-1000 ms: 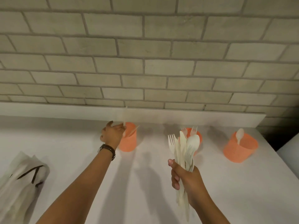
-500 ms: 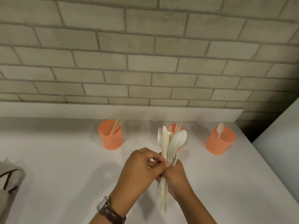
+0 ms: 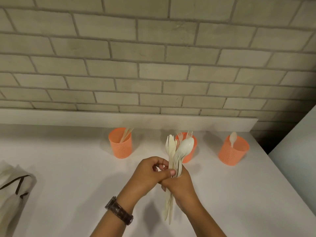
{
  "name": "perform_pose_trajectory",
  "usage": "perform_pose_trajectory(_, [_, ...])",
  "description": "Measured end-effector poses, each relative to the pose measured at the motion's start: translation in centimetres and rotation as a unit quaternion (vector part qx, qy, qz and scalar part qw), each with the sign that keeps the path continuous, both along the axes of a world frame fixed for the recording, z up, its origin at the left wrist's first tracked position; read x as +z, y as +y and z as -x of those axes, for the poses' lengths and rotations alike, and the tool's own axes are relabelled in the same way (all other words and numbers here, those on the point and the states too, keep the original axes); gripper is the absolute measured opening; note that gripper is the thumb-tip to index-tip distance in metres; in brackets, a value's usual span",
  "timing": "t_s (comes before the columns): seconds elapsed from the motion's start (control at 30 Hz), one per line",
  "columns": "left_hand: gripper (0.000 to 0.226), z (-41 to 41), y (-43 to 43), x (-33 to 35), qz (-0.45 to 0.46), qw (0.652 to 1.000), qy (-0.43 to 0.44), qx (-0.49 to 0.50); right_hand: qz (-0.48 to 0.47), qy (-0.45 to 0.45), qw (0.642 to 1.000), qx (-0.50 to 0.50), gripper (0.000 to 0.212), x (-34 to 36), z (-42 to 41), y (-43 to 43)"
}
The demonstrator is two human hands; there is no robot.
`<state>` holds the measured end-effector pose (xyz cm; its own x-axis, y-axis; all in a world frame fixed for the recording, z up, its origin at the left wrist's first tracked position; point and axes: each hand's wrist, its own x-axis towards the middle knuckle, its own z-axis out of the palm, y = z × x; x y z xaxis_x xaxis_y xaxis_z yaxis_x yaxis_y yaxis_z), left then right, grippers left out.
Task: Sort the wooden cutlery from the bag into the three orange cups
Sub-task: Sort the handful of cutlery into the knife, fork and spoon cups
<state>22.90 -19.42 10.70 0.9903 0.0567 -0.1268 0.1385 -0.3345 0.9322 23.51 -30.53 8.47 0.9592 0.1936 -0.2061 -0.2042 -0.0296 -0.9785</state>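
R hand [image 3: 180,184] grips cutlery bundle [image 3: 171,151] upright, L hand [image 3: 150,173] pinching it.

White counter [image 3: 68,168] bears 3 orange cups [image 3: 120,147] [image 3: 192,152] [image 3: 233,152] and a bag [image 3: 15,190].

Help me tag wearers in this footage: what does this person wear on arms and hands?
Both forearms are bare: no sleeves, no gloves. The left hand has a wristwatch at its wrist, dark brown band, metal case. The right hand wears nothing visible.
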Motion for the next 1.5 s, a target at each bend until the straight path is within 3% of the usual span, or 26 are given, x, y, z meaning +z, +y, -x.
perform_pose_trajectory(0.13, [0.015, 0.1, 0.2, -0.5, 0.011, 1.000, -0.003, -0.018, 0.034, -0.005, 0.999, 0.009, 0.045, 0.3, 0.1, -0.1])
perform_pose_trajectory(0.33, [0.012, 0.4, -0.5, 0.1, -0.083, 0.996, -0.036, -0.022, 0.047, 0.001, 0.999, -0.001, 0.049, 0.4, 0.2, -0.2])
perform_pose_trajectory(0.5, [0.017, 0.2, 0.0, 0.8, -0.031, 0.994, -0.010, -0.106, 0.043, -0.011, 0.999, -0.005, 0.032, 0.6, 0.3, -0.4])
perform_pose_trajectory(0.57, [0.008, 0.1, -0.2, 0.7, -0.012, 0.994, -0.025, -0.104, 0.025, -0.017, 1.000, 0.003, 0.028, 1.0, 0.3, -0.5])
perform_pose_trajectory(0.63, [0.019, 0.1, -0.3, 0.5, 0.029, 0.995, -0.041, -0.088, 0.012, -0.032, 0.999, 0.015, 0.027, 1.3, 0.2, -0.7])
perform_pose_trajectory(0.97, [0.018, 0.1, 0.0, 1.0, 0.241, 0.968, -0.010, -0.070, -0.073, -0.040, 0.995, 0.063, 0.025, 2.0, 0.0, -1.7])
perform_pose_trajectory(1.17, [0.018, 0.2, 0.2, 1.1, 0.253, 0.966, 0.000, -0.047, -0.099, -0.014, 0.991, 0.085, 0.023, 1.5, -0.3, -1.7])
perform_pose_trajectory(1.33, [0.019, 0.0, 0.8, 1.4, 0.256, 0.965, 0.007, -0.056, -0.148, -0.003, 0.982, 0.121, 0.031, 1.5, -0.5, -2.0])
perform_pose_trajectory(1.5, [0.018, -0.1, 1.4, 1.7, 0.275, 0.959, 0.014, -0.066, -0.176, 0.035, 0.980, 0.082, 0.047, 1.3, -0.6, -2.0])
